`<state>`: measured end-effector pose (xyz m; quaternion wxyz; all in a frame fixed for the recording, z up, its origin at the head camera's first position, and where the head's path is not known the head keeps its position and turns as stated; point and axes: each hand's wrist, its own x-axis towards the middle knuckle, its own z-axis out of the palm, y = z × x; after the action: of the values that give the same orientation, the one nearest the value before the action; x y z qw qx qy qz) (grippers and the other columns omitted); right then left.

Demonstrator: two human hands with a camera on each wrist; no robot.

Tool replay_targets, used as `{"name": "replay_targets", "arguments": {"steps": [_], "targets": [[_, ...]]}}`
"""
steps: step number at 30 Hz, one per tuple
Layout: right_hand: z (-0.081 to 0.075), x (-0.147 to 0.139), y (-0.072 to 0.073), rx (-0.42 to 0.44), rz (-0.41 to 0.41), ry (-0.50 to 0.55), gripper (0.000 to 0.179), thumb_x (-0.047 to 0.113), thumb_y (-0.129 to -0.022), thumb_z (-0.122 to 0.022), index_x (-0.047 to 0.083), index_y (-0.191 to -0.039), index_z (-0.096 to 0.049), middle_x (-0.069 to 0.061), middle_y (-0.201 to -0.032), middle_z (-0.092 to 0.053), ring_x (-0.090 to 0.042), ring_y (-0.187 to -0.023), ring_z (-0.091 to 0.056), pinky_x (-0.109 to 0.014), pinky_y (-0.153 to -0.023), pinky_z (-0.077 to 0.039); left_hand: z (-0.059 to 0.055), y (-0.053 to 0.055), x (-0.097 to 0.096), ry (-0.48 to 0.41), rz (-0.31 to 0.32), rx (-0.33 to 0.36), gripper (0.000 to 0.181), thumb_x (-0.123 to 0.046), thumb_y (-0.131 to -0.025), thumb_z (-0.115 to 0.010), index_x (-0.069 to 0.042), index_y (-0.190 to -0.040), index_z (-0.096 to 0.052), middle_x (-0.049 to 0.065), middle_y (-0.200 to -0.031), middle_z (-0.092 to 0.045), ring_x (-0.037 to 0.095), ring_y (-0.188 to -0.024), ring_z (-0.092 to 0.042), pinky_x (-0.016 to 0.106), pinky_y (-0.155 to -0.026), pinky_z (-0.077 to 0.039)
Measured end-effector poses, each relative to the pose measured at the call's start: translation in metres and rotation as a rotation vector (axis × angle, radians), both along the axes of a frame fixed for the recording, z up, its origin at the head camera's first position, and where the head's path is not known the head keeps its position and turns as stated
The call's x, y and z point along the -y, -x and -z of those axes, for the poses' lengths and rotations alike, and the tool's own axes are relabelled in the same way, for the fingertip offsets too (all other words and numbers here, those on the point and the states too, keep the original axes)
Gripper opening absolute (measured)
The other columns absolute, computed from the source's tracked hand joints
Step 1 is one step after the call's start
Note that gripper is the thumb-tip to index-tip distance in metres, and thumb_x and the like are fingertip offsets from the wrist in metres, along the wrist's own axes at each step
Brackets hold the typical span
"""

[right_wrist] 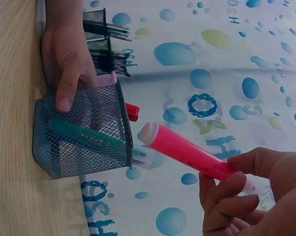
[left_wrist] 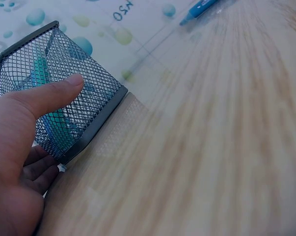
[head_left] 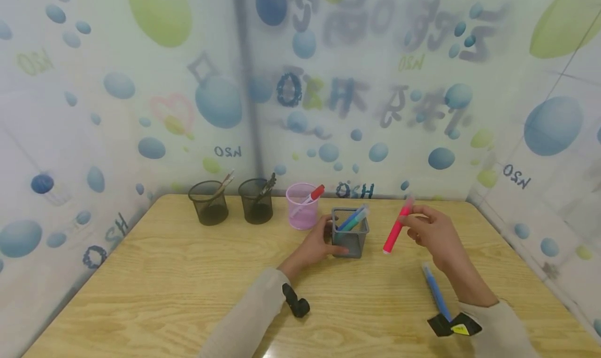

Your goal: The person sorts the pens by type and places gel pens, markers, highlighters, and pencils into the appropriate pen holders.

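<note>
My left hand (head_left: 315,244) grips a square grey mesh pen holder (head_left: 348,243) on the table, its thumb along the near side and its fingers around the far side. Inside the holder lean a blue marker (head_left: 348,221) and a green marker (right_wrist: 89,133). To the right of the holder, my right hand (head_left: 434,233) pinches a pink marker (head_left: 395,233) between thumb and fingers near its upper end. The white-tipped lower end of that marker points down toward the table, apart from the holder. A blue marker (head_left: 437,293) lies on the table beside my right forearm.
Along the back edge stand a black mesh cup (head_left: 211,214) with thin brushes, another black mesh cup (head_left: 258,212) with dark tools, and a pink cup (head_left: 302,219) holding a red-capped marker (head_left: 317,192). A patterned curtain (head_left: 300,128) hangs behind the wooden table (head_left: 188,285).
</note>
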<state>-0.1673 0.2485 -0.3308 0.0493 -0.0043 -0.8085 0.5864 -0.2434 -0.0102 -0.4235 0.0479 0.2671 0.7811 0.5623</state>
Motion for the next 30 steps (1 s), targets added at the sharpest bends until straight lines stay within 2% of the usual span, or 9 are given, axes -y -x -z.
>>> {"name": "replay_targets", "arguments": {"steps": [4,10,14,16,19,25,30], "targets": [[-0.002,0.005,0.006,-0.048,0.026,0.06,0.035,0.028,-0.091,-0.066,0.0,-0.11,-0.055,0.008,-0.072,-0.063,-0.012,-0.063,-0.047,-0.028,-0.06,-0.039,-0.001,-0.001,0.0,0.002,-0.007,-0.007,0.078,-0.007,-0.075,-0.082,-0.007,-0.138,-0.036,0.015,-0.124,-0.053,0.025,-0.111,-0.051,0.041,-0.1,-0.038],[-0.004,0.013,0.014,-0.056,0.09,0.172,0.019,0.022,-0.091,-0.067,0.007,-0.1,-0.059,0.006,-0.062,-0.056,-0.011,-0.057,-0.047,-0.024,-0.057,-0.039,-0.002,-0.001,-0.001,0.014,-0.014,-0.014,0.076,-0.005,-0.075,-0.081,-0.006,-0.137,-0.037,0.016,-0.124,-0.053,0.027,-0.111,-0.051,0.042,-0.1,-0.038],[-0.001,0.017,0.018,-0.071,0.116,0.253,0.008,0.019,-0.09,-0.067,0.012,-0.091,-0.062,0.005,-0.064,-0.059,-0.011,-0.057,-0.049,-0.022,-0.056,-0.042,0.015,0.011,-0.003,0.02,-0.018,-0.015,0.082,-0.007,-0.074,-0.082,-0.006,-0.139,-0.034,0.015,-0.126,-0.053,0.027,-0.114,-0.05,0.043,-0.102,-0.037],[0.001,0.019,0.021,-0.07,0.113,0.269,0.01,0.019,-0.091,-0.067,0.012,-0.091,-0.06,0.006,-0.067,-0.062,-0.011,-0.058,-0.05,-0.021,-0.057,-0.042,0.024,0.018,-0.004,0.025,-0.023,-0.015,0.084,-0.009,-0.073,-0.083,-0.006,-0.141,-0.033,0.012,-0.126,-0.053,0.026,-0.114,-0.05,0.043,-0.102,-0.037],[0.006,0.023,0.025,-0.054,0.108,0.257,0.016,0.021,-0.091,-0.066,0.009,-0.095,-0.056,0.007,-0.07,-0.064,-0.009,-0.059,-0.052,-0.021,-0.057,-0.044,0.032,0.024,-0.004,0.03,-0.024,-0.009,0.087,-0.014,-0.073,-0.084,-0.009,-0.142,-0.033,0.008,-0.126,-0.053,0.022,-0.114,-0.05,0.041,-0.102,-0.036],[0.018,0.032,0.03,-0.037,0.082,0.174,0.026,0.022,-0.092,-0.065,0.003,-0.103,-0.052,0.007,-0.075,-0.063,-0.01,-0.062,-0.053,-0.022,-0.057,-0.044,0.033,0.025,-0.002,0.03,-0.008,-0.028,0.088,-0.021,-0.073,-0.085,-0.008,-0.142,-0.032,0.006,-0.126,-0.053,0.021,-0.113,-0.05,0.041,-0.102,-0.037],[0.028,0.041,0.035,-0.026,0.083,0.122,0.027,0.02,-0.092,-0.065,0.0,-0.103,-0.052,0.002,-0.077,-0.06,-0.015,-0.065,-0.052,-0.023,-0.055,-0.042,0.033,0.024,-0.002,0.038,-0.011,-0.037,0.087,-0.021,-0.073,-0.085,-0.01,-0.142,-0.033,0.006,-0.125,-0.053,0.02,-0.112,-0.051,0.04,-0.101,-0.038]]}}
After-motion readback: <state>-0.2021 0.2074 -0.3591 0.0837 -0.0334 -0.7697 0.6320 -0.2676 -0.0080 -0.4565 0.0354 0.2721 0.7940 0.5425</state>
